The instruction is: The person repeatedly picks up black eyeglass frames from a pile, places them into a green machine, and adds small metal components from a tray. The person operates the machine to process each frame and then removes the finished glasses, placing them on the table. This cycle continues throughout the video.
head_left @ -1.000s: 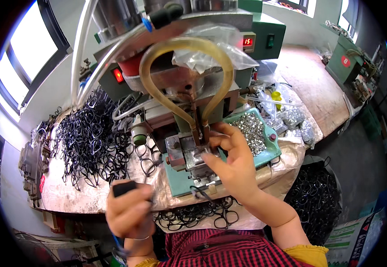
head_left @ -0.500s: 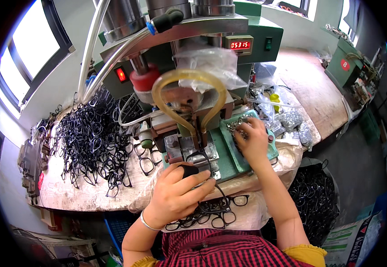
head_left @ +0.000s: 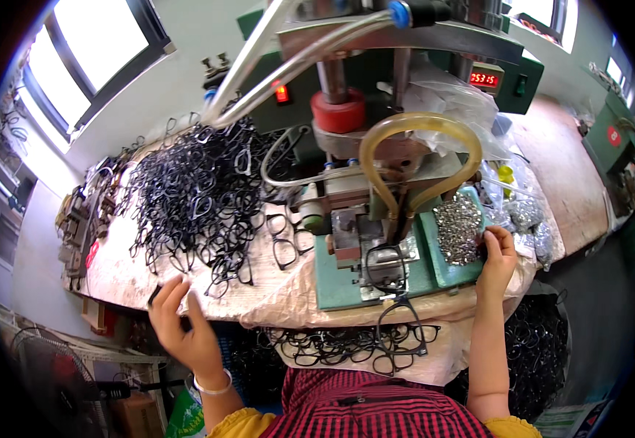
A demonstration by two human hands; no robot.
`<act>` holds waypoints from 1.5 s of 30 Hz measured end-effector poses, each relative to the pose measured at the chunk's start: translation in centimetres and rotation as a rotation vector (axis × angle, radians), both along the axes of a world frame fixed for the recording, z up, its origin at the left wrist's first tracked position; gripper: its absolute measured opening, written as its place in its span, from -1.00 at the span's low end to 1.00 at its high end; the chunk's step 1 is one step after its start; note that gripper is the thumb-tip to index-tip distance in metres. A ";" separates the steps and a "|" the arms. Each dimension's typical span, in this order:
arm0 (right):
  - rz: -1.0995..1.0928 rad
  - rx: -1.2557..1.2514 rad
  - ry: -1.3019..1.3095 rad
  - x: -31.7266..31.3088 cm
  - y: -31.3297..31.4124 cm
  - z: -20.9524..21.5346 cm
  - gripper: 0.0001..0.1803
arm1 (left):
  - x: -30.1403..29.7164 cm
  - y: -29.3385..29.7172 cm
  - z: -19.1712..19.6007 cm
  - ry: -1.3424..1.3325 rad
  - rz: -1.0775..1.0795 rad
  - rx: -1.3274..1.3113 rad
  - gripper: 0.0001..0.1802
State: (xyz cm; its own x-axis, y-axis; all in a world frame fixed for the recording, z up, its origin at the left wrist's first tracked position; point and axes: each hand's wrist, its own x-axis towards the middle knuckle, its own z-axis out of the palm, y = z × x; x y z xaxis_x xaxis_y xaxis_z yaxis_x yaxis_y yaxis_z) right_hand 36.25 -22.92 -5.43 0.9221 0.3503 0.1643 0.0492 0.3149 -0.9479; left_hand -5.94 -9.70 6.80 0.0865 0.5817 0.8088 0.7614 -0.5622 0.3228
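Observation:
A black eyeglass frame (head_left: 399, 301) sits with one rim at the metal fixture (head_left: 387, 274) of a press; its other rim hangs over the front edge, held by neither hand. My left hand (head_left: 186, 332) is off to the left, above the table's front edge, its fingers apart. Something small and black shows at its fingertips, perhaps a finger cover. My right hand (head_left: 498, 261) is at the right rim of a green tray (head_left: 445, 276) filled with small metal parts (head_left: 457, 228). Its fingers are bent together; whether a part is between them is too small to see.
A big heap of black eyeglass frames (head_left: 197, 193) covers the left of the table, and more frames (head_left: 332, 347) lie in front of me. The press's yellowish hose loop (head_left: 419, 124) arches above the fixture. Plastic bags (head_left: 525, 212) stand behind the tray.
My left hand has left the eyeglass frame and swung left. My right hand has drawn back from the metal parts to the tray's edge. The view has shifted left.

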 end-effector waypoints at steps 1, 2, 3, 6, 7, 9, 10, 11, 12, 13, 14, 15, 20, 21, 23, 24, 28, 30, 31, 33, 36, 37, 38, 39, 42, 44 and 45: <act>-0.019 0.011 -0.041 0.3 0.8 -0.4 -0.89 | 0.8 1.2 0.3 0.051 -0.012 0.008 -0.83; 0.074 -0.023 0.040 0.8 1.6 -0.9 -0.89 | 2.1 2.6 0.1 0.082 -0.077 -0.027 -0.87; 0.066 -0.015 -0.029 0.3 3.0 -0.4 -0.89 | 3.5 3.9 -0.5 0.112 -0.141 -0.062 -0.90; 0.136 0.009 -0.095 -1.7 4.9 2.2 -0.90 | 6.5 6.8 -4.2 0.313 -0.050 -0.479 -0.78; 0.160 -0.010 -0.143 -2.3 5.0 2.9 -0.91 | 7.2 7.8 -6.2 0.417 0.038 -0.555 -0.70; 0.136 -0.090 -0.185 -2.7 4.5 3.1 -0.93 | 7.7 10.0 -12.1 0.588 0.151 -0.525 -0.65; 0.100 -0.228 -0.232 -2.8 3.5 3.1 -0.92 | 7.5 10.8 -14.4 0.505 0.217 -0.557 -0.71; 0.039 -0.303 -0.332 -3.0 2.3 3.6 -0.89 | 7.5 10.2 -14.0 0.372 0.195 -0.622 -0.77; -0.011 -0.326 -0.376 -2.8 1.1 2.7 -0.91 | 7.0 9.3 -13.6 0.277 0.148 -0.513 -0.80; -0.057 -0.349 -0.421 -2.4 -0.3 1.8 -0.92 | 6.3 8.7 -12.9 0.179 0.105 -0.405 -0.81; -0.073 -0.380 -0.374 -2.3 -2.2 2.0 -0.87 | 5.9 8.1 -11.8 0.051 -0.011 -0.461 -0.82; -0.121 -0.367 -0.367 -1.9 -3.3 1.2 -0.86 | 5.3 8.3 -10.7 -0.091 -0.110 -0.496 -0.83; 0.117 -0.268 -0.167 -3.9 -3.3 4.2 -0.82 | 4.4 6.5 -5.5 -0.712 -0.424 -0.642 -0.82; 0.173 -0.278 -0.210 -4.7 -2.3 5.7 -0.84 | 5.0 6.4 -5.1 -0.698 -0.473 -0.643 -0.83; 0.248 -0.246 -0.291 -6.2 0.5 7.7 -0.83 | 6.2 6.1 -4.6 -0.667 -0.573 -0.637 -0.85; 0.265 -0.229 -0.404 -6.8 2.1 8.9 -0.84 | 6.7 6.7 -5.7 -0.644 -0.563 -0.674 -0.84; 0.269 -0.136 -0.643 -9.5 5.5 8.9 -0.78 | 6.9 6.2 -9.9 -0.556 -0.471 -0.605 -0.82; 0.329 0.001 -0.366 -10.7 6.1 8.8 -0.68 | 6.8 5.1 -10.7 -0.683 -0.522 -0.603 -0.82; 0.349 0.071 -0.237 -10.8 6.1 9.0 -0.63 | 7.4 5.0 -9.7 -0.685 -0.556 -0.557 -0.82; 0.389 0.006 -0.341 -10.2 5.5 8.0 -0.51 | 7.6 4.5 -8.0 -0.538 -0.589 -0.368 -0.84; 0.494 0.072 -0.182 -10.4 5.7 8.5 -0.48 | 9.7 2.3 -2.3 -0.494 -0.762 0.015 -0.75; 0.547 0.126 -0.075 -10.9 5.6 9.4 -0.47 | 10.0 1.5 -1.1 -0.418 -0.822 0.113 -0.66; 0.600 0.177 0.033 -11.3 5.4 10.1 -0.46 | 9.9 1.1 -0.2 -0.269 -0.919 0.172 -0.63; 0.620 0.186 0.045 -11.4 5.4 10.2 -0.45 | 9.9 0.7 0.5 -0.116 -1.006 0.230 -0.59; 0.645 0.176 0.046 -12.2 4.8 11.4 -0.42 | 11.5 -0.7 3.2 0.245 -1.160 0.276 -0.54; 0.634 0.083 -0.115 -12.4 4.2 12.4 -0.38 | 13.2 -1.2 3.1 0.291 -1.272 0.297 -0.55; 0.630 0.039 -0.200 -12.3 4.2 12.6 -0.36 | 13.9 -1.4 3.1 0.324 -1.321 0.315 -0.55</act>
